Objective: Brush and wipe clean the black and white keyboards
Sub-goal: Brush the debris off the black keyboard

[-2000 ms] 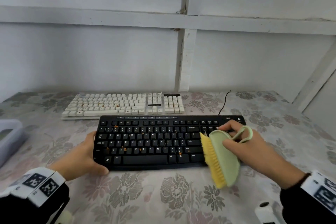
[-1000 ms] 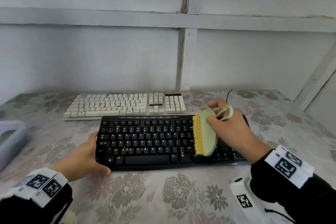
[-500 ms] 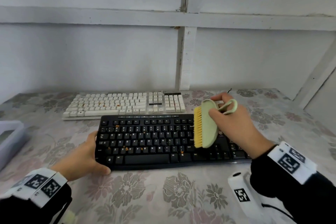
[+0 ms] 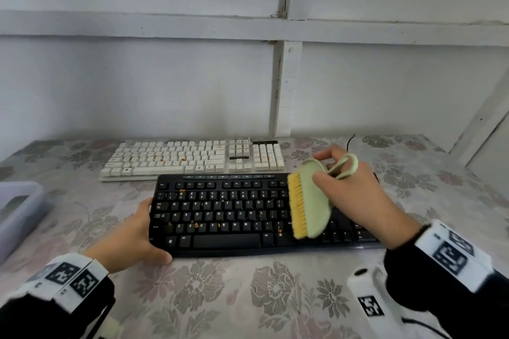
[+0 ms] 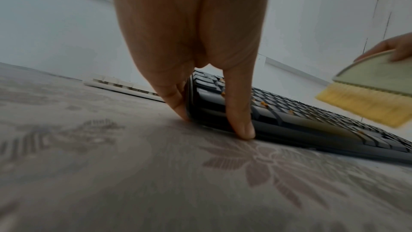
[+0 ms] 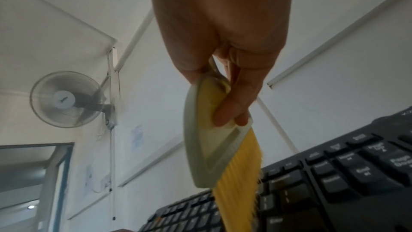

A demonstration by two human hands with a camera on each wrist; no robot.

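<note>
Black plastic fills the middle of the head view: one black keyboard (image 4: pixel 248 215) lies flat on the flowered tablecloth (image 4: pixel 220 297), and one white keyboard (image 4: pixel 192 158) sits just behind it at about 11 o'clock, their long edges nearly touching. Two hands are at work. At 9 o'clock of the black keyboard the left hand (image 4: pixel 129 239) clasps its left end, thumb (image 5: pixel 239 112) lying along the front corner and the other fingers (image 5: pixel 176 98) pressed against the end wall, tips down on the cloth. At 3 o'clock the right hand (image 4: pixel 355 195) is clamped on the one brush (image 4: pixel 308 201), a pale green body with a loop handle and a single row of yellow bristles (image 4: pixel 296 206); in the right wrist view the fingers (image 6: pixel 231 108) curl round the body while the bristles (image 6: pixel 240 183) point down at the keys near the Enter column (whether they actually touch the caps I cannot tell). Orange crumbs (image 4: pixel 196 225) dot the letter rows of the black keyboard, at least seven of them, and a few more specks (image 4: pixel 165 158) show on the white one. One translucent box (image 4: pixel 16 212) stands at the table's 9 o'clock edge, and one thin black cable (image 4: pixel 350 142) runs back toward the wall at 1 o'clock. One wall fan (image 6: pixel 64 99) shows in the right wrist view.
</note>
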